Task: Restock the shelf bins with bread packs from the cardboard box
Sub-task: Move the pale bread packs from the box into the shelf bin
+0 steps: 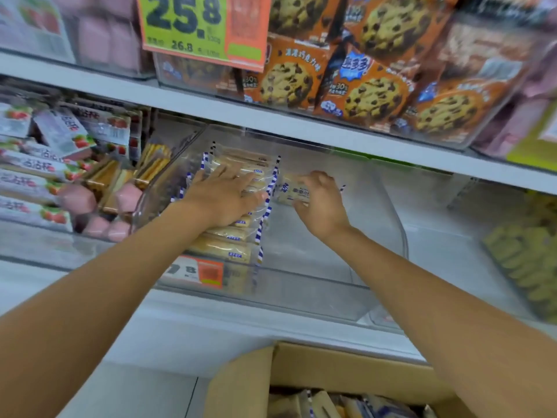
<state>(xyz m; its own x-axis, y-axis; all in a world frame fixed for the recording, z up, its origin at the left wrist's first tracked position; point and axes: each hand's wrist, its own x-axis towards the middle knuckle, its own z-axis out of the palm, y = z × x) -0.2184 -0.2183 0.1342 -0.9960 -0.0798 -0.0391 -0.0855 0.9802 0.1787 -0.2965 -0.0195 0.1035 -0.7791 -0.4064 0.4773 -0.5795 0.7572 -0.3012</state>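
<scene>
A clear plastic shelf bin (376,224) on the middle shelf holds a row of bread packs (229,236) with blue-and-white striped edges along its left side. My left hand (224,196) lies flat on top of that row, fingers straight. My right hand (321,200) grips a single bread pack (289,193) inside the bin, just right of the row. The bin's right half shows bare plastic floor. The cardboard box (331,369) stands open below, at the bottom edge, with more bread packs (325,407) inside.
The upper shelf edge (271,122) hangs just above the bin; cookie bags (370,86) and a price sign (196,25) sit over it. Strawberry-printed packs and pink packs (60,176) fill the bin to the left. Yellow-green packs (530,254) lie to the right.
</scene>
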